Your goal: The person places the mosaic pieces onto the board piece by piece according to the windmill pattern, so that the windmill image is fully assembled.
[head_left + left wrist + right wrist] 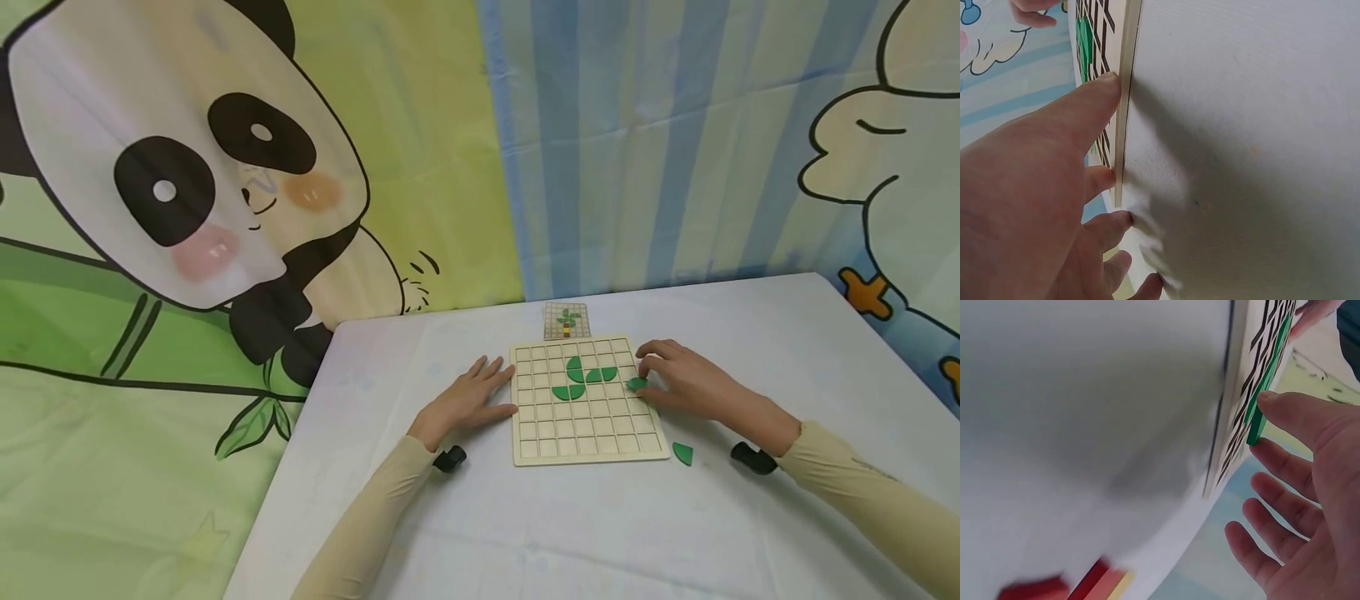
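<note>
A pale wooden grid board [555,433] lies on the white table. Several green quarter-round pieces [575,369] sit in its upper middle cells. Over the board's right edge, my right hand [686,379] pinches one green quarter-round piece [1257,428] between thumb and forefinger; its other fingers are spread apart. My left hand [468,398] rests at the board's left edge with fingers extended, and in the left wrist view the thumb [1100,94] touches the rim. Another loose green piece [682,452] lies on the table right of the board's lower corner.
A small pattern card [567,321] showing a green and coloured figure on a grid lies just behind the board. Blurred red pieces [1035,589] appear on the table in the right wrist view. A curtain with a panda print [247,167] hangs behind the table.
</note>
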A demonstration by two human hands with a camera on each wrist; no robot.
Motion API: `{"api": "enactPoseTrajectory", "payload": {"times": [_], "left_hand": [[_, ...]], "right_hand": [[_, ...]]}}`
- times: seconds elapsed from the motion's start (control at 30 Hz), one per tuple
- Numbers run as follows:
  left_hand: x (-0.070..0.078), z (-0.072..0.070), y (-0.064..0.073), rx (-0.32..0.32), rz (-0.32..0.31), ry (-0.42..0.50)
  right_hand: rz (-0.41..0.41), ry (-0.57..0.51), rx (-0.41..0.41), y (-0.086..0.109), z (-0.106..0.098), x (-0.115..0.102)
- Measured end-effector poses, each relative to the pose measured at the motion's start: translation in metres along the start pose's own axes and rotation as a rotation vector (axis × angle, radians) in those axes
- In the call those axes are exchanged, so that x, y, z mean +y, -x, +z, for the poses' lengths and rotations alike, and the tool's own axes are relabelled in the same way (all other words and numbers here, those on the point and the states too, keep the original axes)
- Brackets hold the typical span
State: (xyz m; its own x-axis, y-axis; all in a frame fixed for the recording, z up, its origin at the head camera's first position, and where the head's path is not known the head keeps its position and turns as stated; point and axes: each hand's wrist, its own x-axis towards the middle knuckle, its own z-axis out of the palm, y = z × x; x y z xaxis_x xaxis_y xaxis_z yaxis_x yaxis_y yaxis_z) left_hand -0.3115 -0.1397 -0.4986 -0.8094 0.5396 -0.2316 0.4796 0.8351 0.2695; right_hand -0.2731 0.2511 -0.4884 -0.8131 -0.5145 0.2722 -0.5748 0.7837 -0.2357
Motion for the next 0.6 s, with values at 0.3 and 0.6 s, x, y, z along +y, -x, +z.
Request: {"api": "enactPoseTrajectory", "payload": {"times": [0.3,0.6], "left_hand": [[0.000,0.000,-0.001,0.009,0.009,-0.005],[0.003,-0.002,0.002,0.009,0.008,0.024]], "right_hand": [[0.013,-0.040,-0.088,-0.024,0.009,-0.024],[0.009,-0.028,-0.073,-0.035,0.023,-0.034]]}}
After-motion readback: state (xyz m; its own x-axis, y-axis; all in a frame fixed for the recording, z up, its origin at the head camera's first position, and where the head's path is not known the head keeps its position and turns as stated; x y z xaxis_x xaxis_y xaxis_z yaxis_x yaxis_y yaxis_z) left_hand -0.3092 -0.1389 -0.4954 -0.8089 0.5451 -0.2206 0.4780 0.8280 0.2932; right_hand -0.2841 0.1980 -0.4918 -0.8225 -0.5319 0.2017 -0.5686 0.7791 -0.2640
